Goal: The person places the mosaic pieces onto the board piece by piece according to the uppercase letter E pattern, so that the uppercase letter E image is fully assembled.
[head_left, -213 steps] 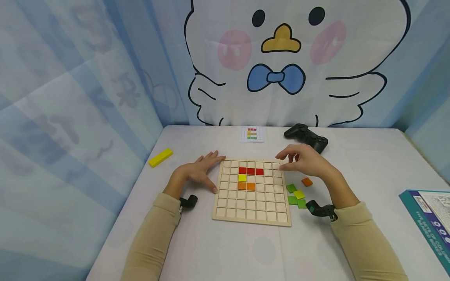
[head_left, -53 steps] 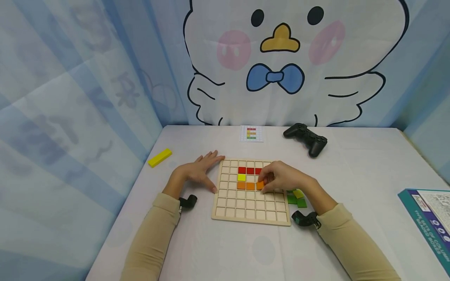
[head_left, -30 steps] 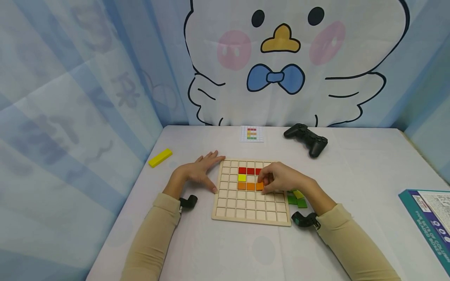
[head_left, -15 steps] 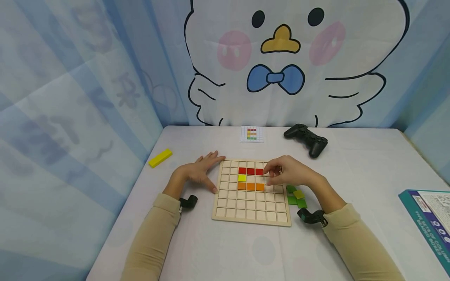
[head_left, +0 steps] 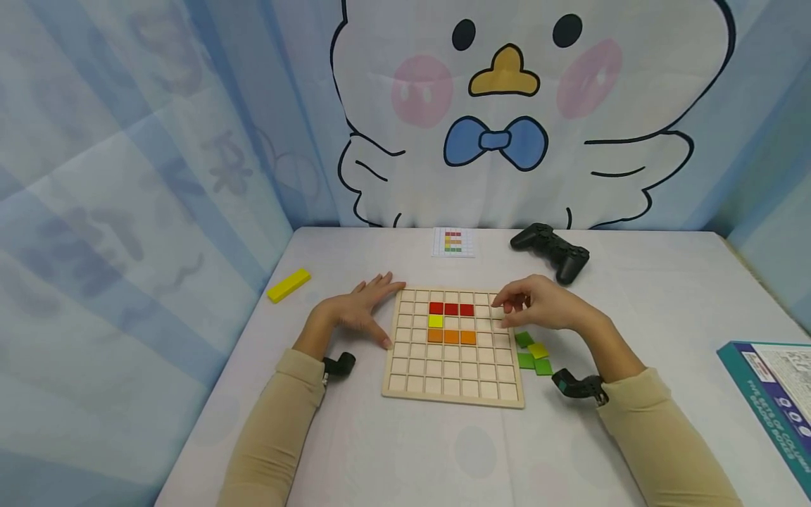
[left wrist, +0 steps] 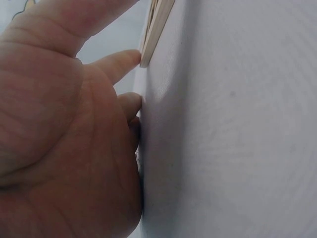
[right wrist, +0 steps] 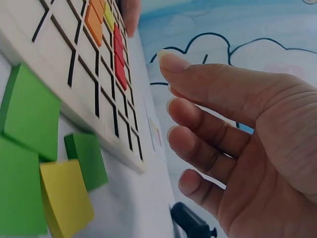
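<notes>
A wooden grid board (head_left: 405, 380) lies mid-table. Set in its cells are a row of red tiles (head_left: 451, 309), one yellow tile (head_left: 436, 321) below the left one, and a row of orange tiles (head_left: 452, 336). My left hand (head_left: 364, 308) is spread at the board's left edge, thumb and index fingertip touching it; the left wrist view shows a fingertip at the wooden rim. Over the board's right edge hovers my right hand (head_left: 543, 301), its fingers loosely bent with nothing between them. Just beneath it lie green tiles (right wrist: 29, 114) and a yellow tile (right wrist: 67, 198).
A small pattern card (head_left: 453, 242) sits at the table's back edge, with a black game controller (head_left: 551, 252) to its right. A yellow bar (head_left: 288, 285) lies on the far left. At the right edge is a teal-sided box (head_left: 769, 401).
The loose orange tile came onto the board, completing a row of three orange ones. My right hand then released it and drew back up and rightward. My left hand stayed put.
</notes>
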Motion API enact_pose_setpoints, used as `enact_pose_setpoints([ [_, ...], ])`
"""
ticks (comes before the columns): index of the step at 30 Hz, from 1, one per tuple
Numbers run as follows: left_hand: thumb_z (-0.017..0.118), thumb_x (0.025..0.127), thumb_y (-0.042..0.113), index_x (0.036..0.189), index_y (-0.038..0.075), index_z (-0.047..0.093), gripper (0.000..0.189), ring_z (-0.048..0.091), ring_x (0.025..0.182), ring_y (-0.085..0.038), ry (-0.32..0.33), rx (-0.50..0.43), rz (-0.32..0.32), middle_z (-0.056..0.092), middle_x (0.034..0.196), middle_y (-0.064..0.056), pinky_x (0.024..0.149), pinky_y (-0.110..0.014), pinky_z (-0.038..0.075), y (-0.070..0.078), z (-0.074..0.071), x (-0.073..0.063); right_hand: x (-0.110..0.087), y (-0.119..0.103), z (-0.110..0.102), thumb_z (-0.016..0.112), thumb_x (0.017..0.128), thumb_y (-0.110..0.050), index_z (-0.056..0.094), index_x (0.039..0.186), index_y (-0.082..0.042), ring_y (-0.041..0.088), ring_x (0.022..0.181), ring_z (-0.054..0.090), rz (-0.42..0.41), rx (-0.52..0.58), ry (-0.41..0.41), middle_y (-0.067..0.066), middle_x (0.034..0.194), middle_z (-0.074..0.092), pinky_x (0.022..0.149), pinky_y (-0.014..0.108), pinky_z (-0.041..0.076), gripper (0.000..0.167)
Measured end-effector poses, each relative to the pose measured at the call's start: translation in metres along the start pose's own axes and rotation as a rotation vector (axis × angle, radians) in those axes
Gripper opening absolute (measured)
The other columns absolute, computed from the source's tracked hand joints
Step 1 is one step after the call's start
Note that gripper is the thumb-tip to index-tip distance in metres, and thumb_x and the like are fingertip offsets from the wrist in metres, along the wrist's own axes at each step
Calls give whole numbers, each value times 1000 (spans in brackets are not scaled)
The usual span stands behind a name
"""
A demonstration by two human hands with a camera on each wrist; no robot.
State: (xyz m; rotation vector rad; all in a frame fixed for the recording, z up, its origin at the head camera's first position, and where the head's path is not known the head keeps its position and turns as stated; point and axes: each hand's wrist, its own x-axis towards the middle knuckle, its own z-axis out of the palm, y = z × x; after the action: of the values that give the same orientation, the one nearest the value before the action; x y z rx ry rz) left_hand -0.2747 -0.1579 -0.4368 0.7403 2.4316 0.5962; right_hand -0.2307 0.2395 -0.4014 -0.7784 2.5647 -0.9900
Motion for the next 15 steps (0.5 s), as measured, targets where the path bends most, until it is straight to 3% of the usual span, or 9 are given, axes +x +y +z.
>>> enact_pose_setpoints([
  [7, 93, 69, 52, 168, 29, 15, 129, -12, 163, -24, 0, -6, -7, -9, 177, -5, 131, -51, -8, 1, 0, -1, -16, 16, -10, 83, 87, -16, 78, 113, -11, 20, 87, 60, 36, 54, -59, 2, 93, 70, 75, 28, 51, 27],
  [15, 93, 69, 52, 168, 29, 15, 129, -13, 163, -24, 1, 0, -14, -9, 177, -5, 131, -52, -8, 1, 0, 0, -31, 28, -21, 88, 79, -15, 81, 107, -14, 15, 83, 59, 43, 92, -208, 4, 92, 70, 73, 25, 51, 29],
])
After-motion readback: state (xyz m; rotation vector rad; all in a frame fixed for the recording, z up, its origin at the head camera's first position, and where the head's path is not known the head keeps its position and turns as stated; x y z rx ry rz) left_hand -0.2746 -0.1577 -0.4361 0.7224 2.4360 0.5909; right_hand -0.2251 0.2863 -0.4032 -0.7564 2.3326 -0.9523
